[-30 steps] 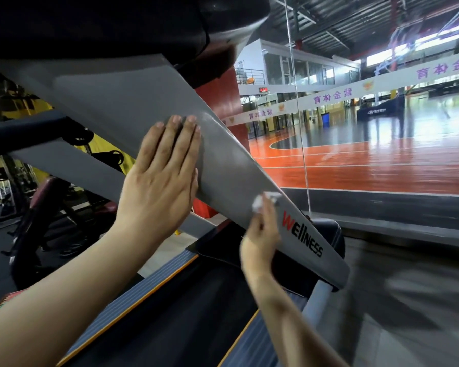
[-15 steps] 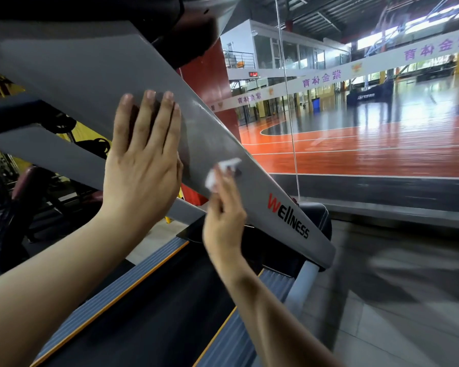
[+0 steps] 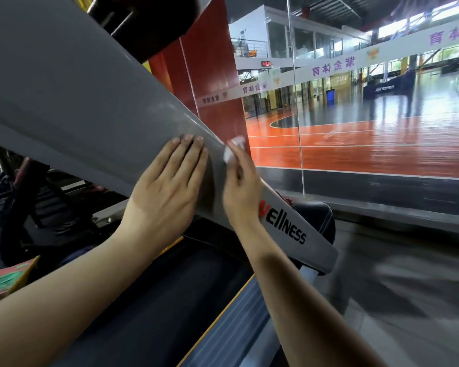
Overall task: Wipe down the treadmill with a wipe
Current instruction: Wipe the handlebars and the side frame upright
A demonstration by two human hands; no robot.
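Grey and smooth, the slanted upright of the treadmill crosses the view from the upper left down to the lower right, and it fills more of the picture than half a second ago, because the head camera has come closer and turned a little. At the far left, low in the view, a red and green box has appeared that was not seen before. The left hand lies flat on the grey upright, its fingers straight and close together, the fingertips near the upper edge of the beam; compared with the earlier picture it sits lower along the beam and much nearer to the other hand. Below it the black belt of the treadmill runs with a yellow line along its side rail. Just to the right, the right hand pinches a small crumpled white wipe at its fingertips and presses it against the upper edge of the upright. A second ago the wipe was down beside the red and black "Wellness" lettering; now it is well above the lettering, and the wrist covers the first letter. The two hands are almost touching. Further right, behind a glass wall, an orange sports court shines with reflected light.
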